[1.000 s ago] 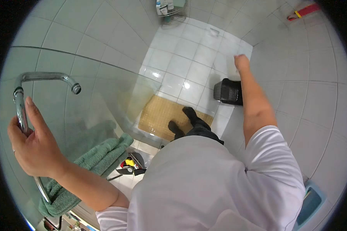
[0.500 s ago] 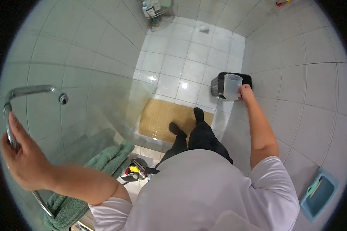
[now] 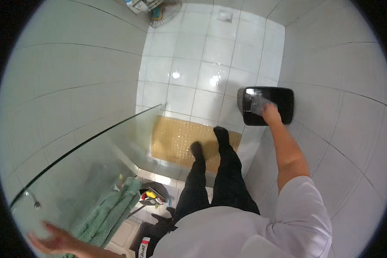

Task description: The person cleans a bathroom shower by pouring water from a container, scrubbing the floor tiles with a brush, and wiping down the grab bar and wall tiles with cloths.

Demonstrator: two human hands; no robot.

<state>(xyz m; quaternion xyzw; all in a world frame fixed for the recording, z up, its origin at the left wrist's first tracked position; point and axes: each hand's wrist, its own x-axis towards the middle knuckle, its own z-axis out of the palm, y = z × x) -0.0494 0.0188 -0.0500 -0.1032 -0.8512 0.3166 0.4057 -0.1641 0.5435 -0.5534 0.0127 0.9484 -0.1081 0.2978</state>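
My right hand grips a clear plastic pitcher, which is tilted down inside a dark rectangular bucket by the right wall. Part of the pitcher is blurred and lies within the bucket's opening. At the lower left, my left hand has its fingers apart and holds nothing. It is slightly blurred, near the glass panel and a green towel.
A tan bath mat lies under my feet on the white tiled floor. A wire shelf with bottles is in the far left corner. A round container of colourful items stands outside the glass. A metal handle is on the panel.
My left hand has let go of the metal handle and moved down. My right hand has lowered the pitcher from above the bucket into it. The view has tipped further downward.
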